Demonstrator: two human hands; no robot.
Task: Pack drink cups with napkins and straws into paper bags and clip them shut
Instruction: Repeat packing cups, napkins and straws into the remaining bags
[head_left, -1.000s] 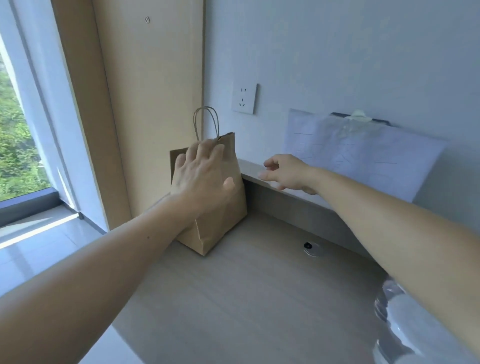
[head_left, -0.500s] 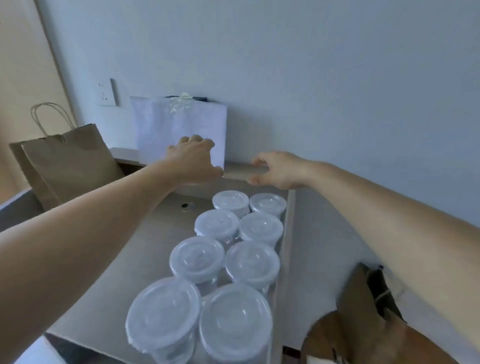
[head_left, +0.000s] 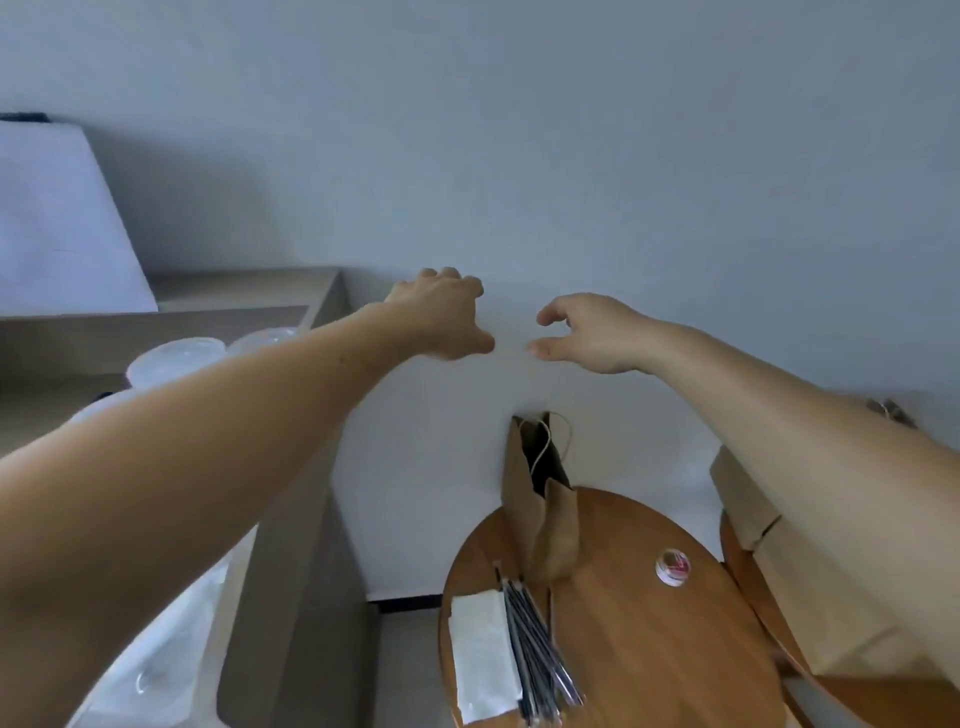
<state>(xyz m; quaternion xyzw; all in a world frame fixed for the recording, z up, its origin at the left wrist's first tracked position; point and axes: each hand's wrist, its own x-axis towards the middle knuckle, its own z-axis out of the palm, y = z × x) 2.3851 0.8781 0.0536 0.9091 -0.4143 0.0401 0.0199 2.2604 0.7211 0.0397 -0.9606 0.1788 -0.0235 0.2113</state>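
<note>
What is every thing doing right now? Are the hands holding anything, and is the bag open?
left hand, empty, fingers loosely curled.
right hand, empty, thumb and finger apart.
paper bag, standing on the round table, top open.
napkins, lying flat in a stack.
straws, lying in a bundle beside the napkins.
cups, lids on.

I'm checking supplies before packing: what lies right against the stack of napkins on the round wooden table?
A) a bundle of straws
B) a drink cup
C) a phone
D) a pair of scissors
A: the straws lie along the right edge of the napkins on the table.
</note>
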